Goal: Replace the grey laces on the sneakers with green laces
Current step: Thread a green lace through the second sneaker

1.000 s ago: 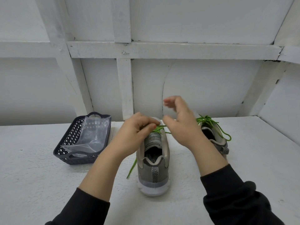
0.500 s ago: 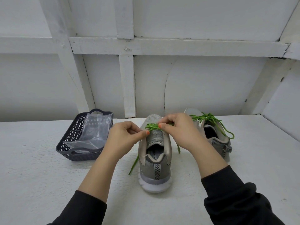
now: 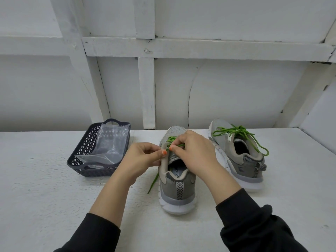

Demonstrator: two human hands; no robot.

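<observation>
Left hand (image 3: 143, 157) shifted right, nearer right hand (image 3: 192, 151) | both pinch green lace (image 3: 172, 139)

Near grey sneaker (image 3: 177, 193) upright, green lace (image 3: 153, 180) seemingly half-threaded; far sneaker (image 3: 241, 166) green-laced.

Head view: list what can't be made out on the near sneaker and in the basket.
Near sneaker eyelets: hidden by the left hand and right hand.
Lace course through them: covered by fingers.
Basket contents: veiled by the bag and wall; no grey laces visible.
Insole print: cut off by the collar.
</observation>
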